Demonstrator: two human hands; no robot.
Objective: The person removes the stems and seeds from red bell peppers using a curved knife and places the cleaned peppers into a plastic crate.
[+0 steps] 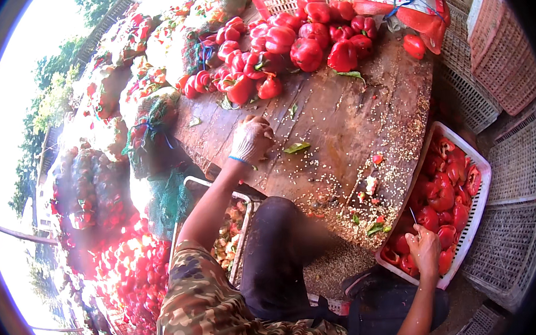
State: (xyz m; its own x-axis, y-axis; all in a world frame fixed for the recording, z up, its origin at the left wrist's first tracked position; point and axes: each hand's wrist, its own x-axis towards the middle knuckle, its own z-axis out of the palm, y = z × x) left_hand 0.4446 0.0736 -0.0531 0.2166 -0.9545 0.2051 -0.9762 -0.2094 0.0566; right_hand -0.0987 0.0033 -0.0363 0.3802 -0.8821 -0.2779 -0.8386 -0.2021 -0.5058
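Note:
My left hand (pixel 251 141), in a white glove with a blue cuff, is over the left part of the wooden table (pixel 334 139). Its fingers are curled in, and nothing shows in them. Just beyond it lies a heap of whole red bell peppers (pixel 279 41). A green leaf (pixel 296 147) rests to its right. My bare right hand (pixel 425 250) is closed around a small knife (pixel 413 215), its thin blade pointing away from me; the handle is hidden in my fist. Under this hand stands a white plastic crate (pixel 483 194) filled with cut red peppers (pixel 439 194).
Pale seeds (pixel 355 187) and scraps litter the table. Filled mesh bags (pixel 148 122) are piled on the left. A crate of pepper trimmings (pixel 238 224) sits beside my left arm. Stacked plastic crates (pixel 513 168) line the right side. At the back lies a red-and-white sack (pixel 421 11).

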